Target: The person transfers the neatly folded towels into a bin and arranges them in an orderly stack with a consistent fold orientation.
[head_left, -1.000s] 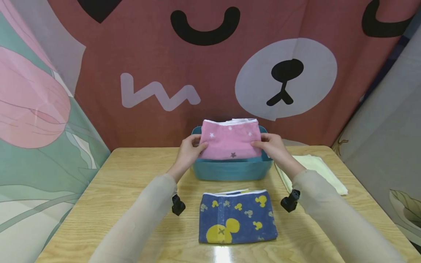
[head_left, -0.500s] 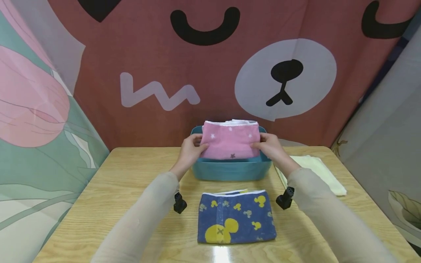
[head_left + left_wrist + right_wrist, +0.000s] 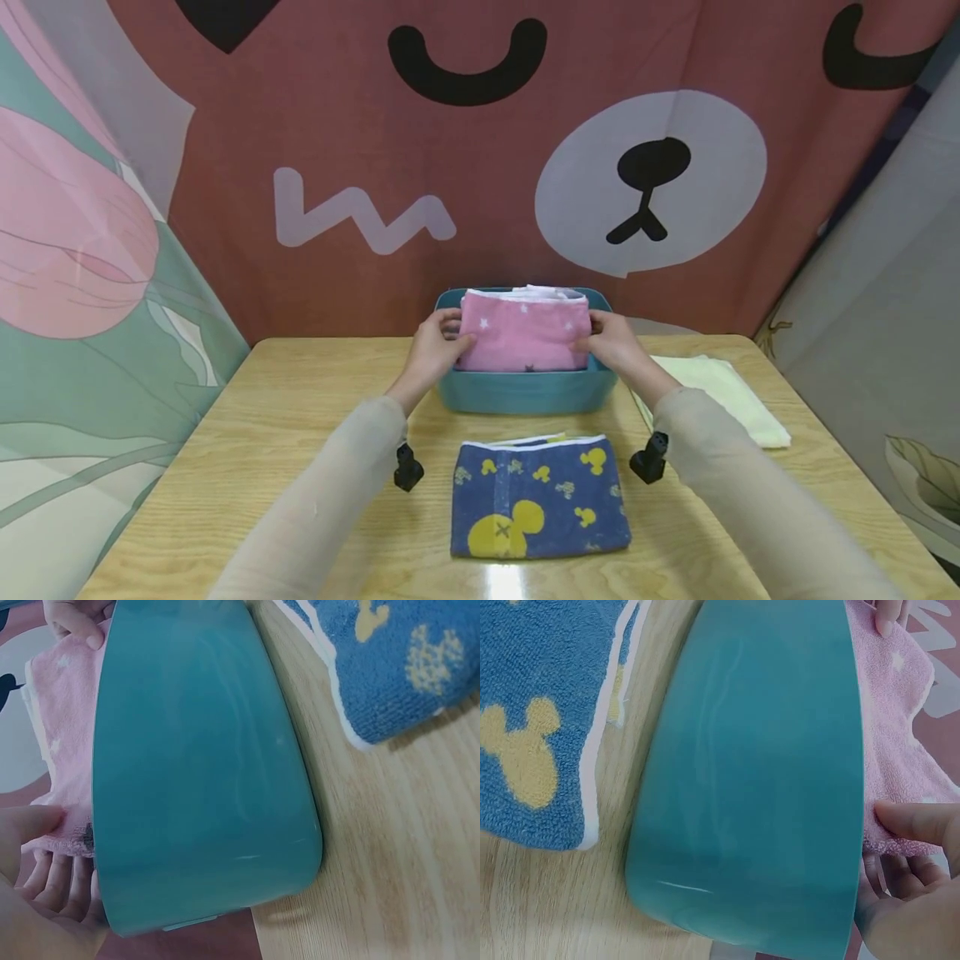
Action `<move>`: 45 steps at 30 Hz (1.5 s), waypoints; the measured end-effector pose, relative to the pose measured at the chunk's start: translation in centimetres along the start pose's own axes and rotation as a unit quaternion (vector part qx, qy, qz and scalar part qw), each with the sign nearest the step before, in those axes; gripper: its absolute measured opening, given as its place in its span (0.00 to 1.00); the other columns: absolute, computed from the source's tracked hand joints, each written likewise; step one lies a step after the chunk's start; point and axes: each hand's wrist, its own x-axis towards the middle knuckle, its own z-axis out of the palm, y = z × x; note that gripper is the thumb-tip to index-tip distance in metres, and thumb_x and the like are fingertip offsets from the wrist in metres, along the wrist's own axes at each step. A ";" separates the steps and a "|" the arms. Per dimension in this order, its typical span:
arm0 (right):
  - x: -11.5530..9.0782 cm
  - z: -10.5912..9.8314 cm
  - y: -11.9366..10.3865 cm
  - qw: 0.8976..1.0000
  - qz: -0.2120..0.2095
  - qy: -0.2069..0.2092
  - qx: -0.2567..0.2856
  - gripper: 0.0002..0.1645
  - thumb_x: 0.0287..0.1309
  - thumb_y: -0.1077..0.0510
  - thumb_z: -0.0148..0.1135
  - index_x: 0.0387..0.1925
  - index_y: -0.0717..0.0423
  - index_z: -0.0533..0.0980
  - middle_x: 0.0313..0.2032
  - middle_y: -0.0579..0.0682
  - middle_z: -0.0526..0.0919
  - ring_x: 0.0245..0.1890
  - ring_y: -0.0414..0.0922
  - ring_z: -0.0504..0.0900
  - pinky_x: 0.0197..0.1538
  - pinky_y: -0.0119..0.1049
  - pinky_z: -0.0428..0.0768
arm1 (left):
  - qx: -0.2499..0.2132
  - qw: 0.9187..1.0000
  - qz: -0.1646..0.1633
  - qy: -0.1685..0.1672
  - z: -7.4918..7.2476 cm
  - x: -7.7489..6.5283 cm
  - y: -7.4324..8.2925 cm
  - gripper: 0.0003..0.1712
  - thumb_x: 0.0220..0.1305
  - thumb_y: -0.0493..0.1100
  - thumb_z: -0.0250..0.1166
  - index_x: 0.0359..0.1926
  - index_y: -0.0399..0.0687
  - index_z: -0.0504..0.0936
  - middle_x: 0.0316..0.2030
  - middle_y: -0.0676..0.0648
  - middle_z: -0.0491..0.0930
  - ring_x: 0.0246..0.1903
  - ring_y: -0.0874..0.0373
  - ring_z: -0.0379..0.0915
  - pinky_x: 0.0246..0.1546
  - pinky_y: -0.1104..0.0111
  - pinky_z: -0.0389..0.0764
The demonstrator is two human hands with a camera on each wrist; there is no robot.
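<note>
At the far left, a curtain (image 3: 67,275) with flower prints hangs beside the wooden table (image 3: 300,383). Next comes the left hand (image 3: 437,340), which pinches the left side of the folded pink cloth (image 3: 525,333), thumb on the near face and fingers behind, a narrow grip that probably serves to hold the folded layers together. The pink cloth is within the mouth of the teal bin (image 3: 527,393), its white-trimmed top edge uppermost and its lower edge hidden behind the bin's front wall; whether it touches the bottom cannot be told. Held by both sides, it hangs fairly flat, which likely lets it fit between the bin's side walls. Nearer the person, in line with the bin, a folded navy cloth (image 3: 558,479) with yellow figures lies flat, perhaps put there to be within easy reach. The right hand (image 3: 613,337) mirrors the left, pinching the pink cloth's right side, so the weight seems evenly shared. Further right, a pale yellow cloth (image 3: 723,396) lies on the table beside the bin, partly behind the right forearm.
</note>
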 end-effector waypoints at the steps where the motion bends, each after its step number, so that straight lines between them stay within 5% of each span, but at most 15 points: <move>1: 0.0 0.0 0.0 1.000 0.000 -0.001 -0.004 0.33 0.59 0.65 0.65 0.64 0.72 0.68 0.56 0.68 0.76 0.52 0.56 0.75 0.56 0.47 0.76 | 0.005 1.000 0.002 -0.001 0.0 0.0 0.0 0.27 0.63 0.36 0.69 0.62 0.38 0.73 0.51 0.39 0.81 0.48 0.47 0.79 0.39 0.61 0.84; 12: -0.5 -0.4 0.2 0.998 -0.033 -0.025 -0.042 0.29 0.57 0.64 0.67 0.58 0.73 0.72 0.46 0.66 0.81 0.43 0.54 0.78 0.43 0.39 0.77 | 0.082 0.996 -0.011 -0.038 -0.2 -0.4 0.2 0.25 0.63 0.38 0.69 0.59 0.39 0.73 0.51 0.42 0.79 0.47 0.49 0.78 0.43 0.63 0.83; 24: -0.1 -0.4 1.4 0.993 -0.069 -0.053 -0.076 0.25 0.57 0.64 0.67 0.54 0.73 0.74 0.43 0.64 0.82 0.40 0.53 0.78 0.40 0.40 0.79 | 0.098 0.994 -0.031 -0.045 0.2 -0.6 -0.4 0.25 0.64 0.39 0.69 0.60 0.41 0.72 0.50 0.43 0.79 0.47 0.50 0.77 0.45 0.63 0.83; 45: -0.6 0.4 2.4 0.990 -0.106 0.018 -0.095 0.19 0.60 0.64 0.68 0.50 0.71 0.76 0.41 0.63 0.82 0.40 0.54 0.79 0.41 0.44 0.80 | 0.095 0.995 0.010 -0.026 0.7 -1.0 -0.6 0.25 0.65 0.37 0.67 0.61 0.38 0.72 0.49 0.41 0.79 0.47 0.50 0.78 0.43 0.63 0.83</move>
